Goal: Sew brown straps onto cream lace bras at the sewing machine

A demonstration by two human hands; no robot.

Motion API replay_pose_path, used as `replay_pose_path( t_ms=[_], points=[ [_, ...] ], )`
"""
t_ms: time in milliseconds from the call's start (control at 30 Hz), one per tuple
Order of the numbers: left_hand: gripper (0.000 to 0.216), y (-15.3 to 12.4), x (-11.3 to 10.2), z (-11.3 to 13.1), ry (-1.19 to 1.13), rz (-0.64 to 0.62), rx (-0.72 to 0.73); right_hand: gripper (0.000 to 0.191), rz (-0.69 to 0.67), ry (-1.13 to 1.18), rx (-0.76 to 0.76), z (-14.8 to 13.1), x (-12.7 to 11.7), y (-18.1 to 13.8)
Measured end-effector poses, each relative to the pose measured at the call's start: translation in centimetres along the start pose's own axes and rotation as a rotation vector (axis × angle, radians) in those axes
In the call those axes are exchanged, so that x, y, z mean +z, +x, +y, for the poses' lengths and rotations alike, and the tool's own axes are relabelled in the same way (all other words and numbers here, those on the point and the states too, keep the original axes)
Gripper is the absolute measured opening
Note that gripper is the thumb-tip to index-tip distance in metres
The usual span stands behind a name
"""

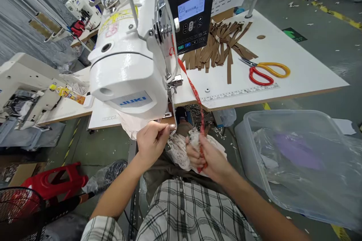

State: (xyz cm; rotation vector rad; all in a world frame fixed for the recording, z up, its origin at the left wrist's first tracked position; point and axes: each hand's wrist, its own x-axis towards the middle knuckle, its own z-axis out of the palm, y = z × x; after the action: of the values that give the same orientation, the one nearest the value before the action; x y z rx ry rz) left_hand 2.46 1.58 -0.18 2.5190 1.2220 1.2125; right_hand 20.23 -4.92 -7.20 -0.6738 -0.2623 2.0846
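Observation:
A white sewing machine (127, 52) fills the upper middle of the view. My left hand (151, 141) is closed in a pinch just under the machine head, at the edge of white fabric (128, 124) near the needle. My right hand (207, 156) is closed around a red ribbon (195, 92) that runs up to the machine, and it also presses on white lace fabric (181, 147) in my lap.
On the white table (296, 71) lie several brown strips (220, 45) and red-and-yellow scissors (266, 71). A black control panel (192, 11) stands behind the machine. A clear plastic bin (299, 158) sits at the right, a red stool (53, 180) at the lower left.

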Motion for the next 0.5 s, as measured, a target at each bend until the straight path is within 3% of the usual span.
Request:
replay_pose_path(
  t_ms=[67,167,500],
  points=[
    [0.004,-0.5,0.0,0.7,-0.027,-0.002,-0.044,0.053,-0.062,0.060,0.066,1.2,2.5,0.2],
    [0.004,-0.8,-0.4,1.4,0.004,-0.010,-0.014,0.053,-0.102,0.079,0.055,1.8,4.4,0.5],
    [0.014,-1.3,-1.9,2.3,0.170,-0.046,0.244,0.049,-0.214,0.119,-0.018,2.4,3.7,1.0]
  ],
)
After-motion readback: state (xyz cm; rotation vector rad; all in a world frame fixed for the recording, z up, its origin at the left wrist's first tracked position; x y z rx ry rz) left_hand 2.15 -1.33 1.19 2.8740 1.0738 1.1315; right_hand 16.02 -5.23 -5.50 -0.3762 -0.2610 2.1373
